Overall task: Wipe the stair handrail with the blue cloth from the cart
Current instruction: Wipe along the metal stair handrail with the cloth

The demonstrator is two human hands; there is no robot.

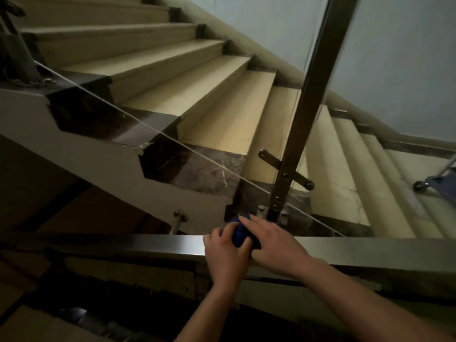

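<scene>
Blue cloth (238, 235) is sitting bunched on top of the handrail (148, 245), with the upright post (296, 144) standing just beyond it. The left hand (225, 253) is grasping the wad, fingers curled round it. The right hand (274, 245) is lying across it from the other side, fingers straight, pressing rather than gripping.

My reading: the wipe is under way at this spot; I cannot tell how much of the rail is done.

To do it well, I am advising:
- spreading the cloth flatter
- wrapping it over the rail's top and both edges
- pressing down evenly
- running long overlapping passes along the rail

Stairs (222, 114) are rising behind.

Containers: only the cart (436, 181) is showing, at the far right edge, well apart. Just a wheel and a blue base are showing, so I cannot tell what it is carrying.
</scene>
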